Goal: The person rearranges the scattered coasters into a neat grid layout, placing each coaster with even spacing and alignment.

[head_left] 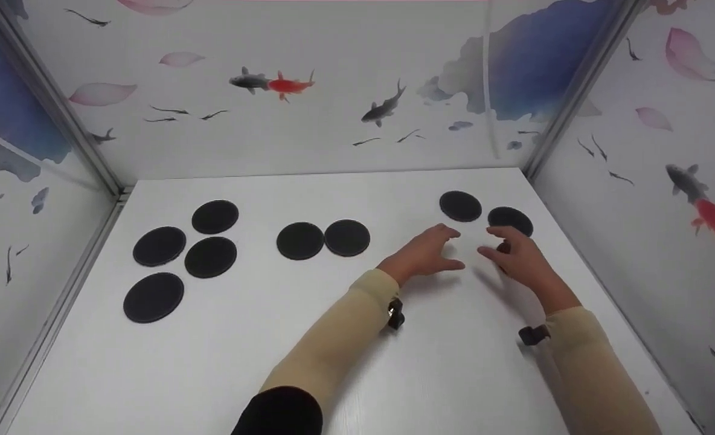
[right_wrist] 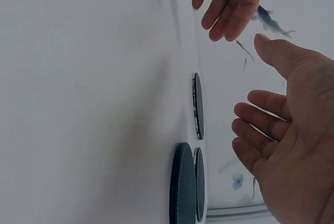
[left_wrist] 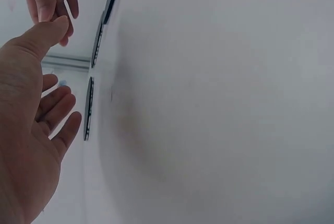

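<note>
My left hand hovers over the white table, thumb and fingers apart, holding nothing. Facing it on the right is my right hand, also empty, with its fingers loosely bent. Just beyond the hands lie a flat black round disc and a second black disc, the latter partly covered by the right fingers. A dark patch under the right hand is mostly hidden; in the right wrist view a nearer disc lies there on the table. Neither hand touches a disc in the wrist views.
Two black discs lie side by side at the table's middle. Several more discs are spread on the left. White panels with painted fish and petals wall in the back and both sides of the table.
</note>
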The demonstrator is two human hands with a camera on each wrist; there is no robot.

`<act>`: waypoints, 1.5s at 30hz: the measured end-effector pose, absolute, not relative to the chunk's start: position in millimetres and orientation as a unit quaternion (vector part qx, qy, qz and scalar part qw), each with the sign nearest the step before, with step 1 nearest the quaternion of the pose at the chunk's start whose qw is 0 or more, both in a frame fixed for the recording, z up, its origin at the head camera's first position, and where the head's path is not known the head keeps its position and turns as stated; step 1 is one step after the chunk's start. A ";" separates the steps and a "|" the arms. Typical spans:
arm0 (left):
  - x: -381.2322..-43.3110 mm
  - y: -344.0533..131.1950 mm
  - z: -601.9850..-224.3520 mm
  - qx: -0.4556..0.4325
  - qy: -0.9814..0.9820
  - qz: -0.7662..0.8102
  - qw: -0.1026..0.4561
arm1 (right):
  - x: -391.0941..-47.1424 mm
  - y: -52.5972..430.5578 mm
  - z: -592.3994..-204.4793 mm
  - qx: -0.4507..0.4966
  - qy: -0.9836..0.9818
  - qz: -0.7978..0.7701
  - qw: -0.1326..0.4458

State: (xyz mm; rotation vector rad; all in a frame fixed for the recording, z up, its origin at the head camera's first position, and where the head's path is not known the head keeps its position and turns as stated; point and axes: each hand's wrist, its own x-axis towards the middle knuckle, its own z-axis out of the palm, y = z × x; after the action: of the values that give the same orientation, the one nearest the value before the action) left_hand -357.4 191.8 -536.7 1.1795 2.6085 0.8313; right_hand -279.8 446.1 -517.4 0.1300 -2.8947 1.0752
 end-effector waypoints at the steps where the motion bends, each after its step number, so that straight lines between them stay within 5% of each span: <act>1: -356.7 196.8 -536.0 0.396 0.872 0.276 0.082 | -278.2 449.7 -516.6 0.037 -0.936 0.348 0.027; 18: -341.2 265.4 -535.8 0.416 0.867 0.263 0.071 | -253.7 500.3 -521.9 -0.015 -0.932 0.360 0.033; 45: -332.7 314.6 -555.8 0.406 0.860 0.298 0.085 | -246.6 532.6 -546.2 -0.001 -0.941 0.335 -0.051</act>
State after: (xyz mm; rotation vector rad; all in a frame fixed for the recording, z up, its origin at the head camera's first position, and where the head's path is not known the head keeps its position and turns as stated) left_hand -332.7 314.6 -555.8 1.2099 2.5640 0.8888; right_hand -246.6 532.6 -546.2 -0.0020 -3.0557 1.0886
